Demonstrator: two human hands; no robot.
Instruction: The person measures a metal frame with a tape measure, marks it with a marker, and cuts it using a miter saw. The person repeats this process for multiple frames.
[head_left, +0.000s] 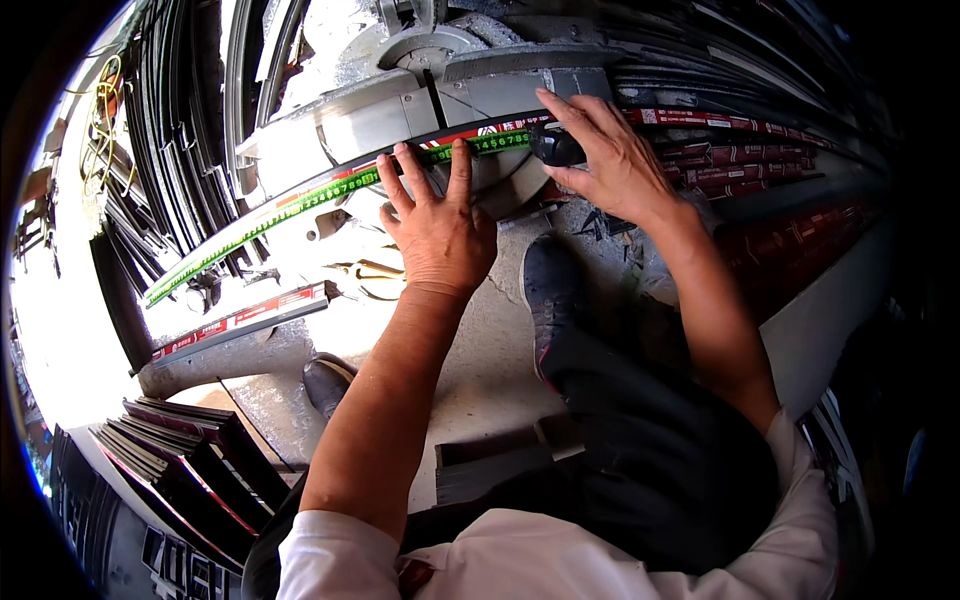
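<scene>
A green tape measure blade runs out to the left along a long dark profile bar with a red printed film. My left hand has its fingers spread, the tips pressing on the blade and the bar. The black tape measure case sits at the blade's right end. Around that case are the thumb and fingers of my right hand, which grips it against the bar. Behind the bar lies the grey metal bed of a saw, with a dark slot between its plates.
Long dark profiles stand at the left; red-filmed bars lie at the right. A short red-filmed piece and yellow-handled pliers are below the blade. Stacked dark panels fill the lower left. My shoe stands beneath the saw.
</scene>
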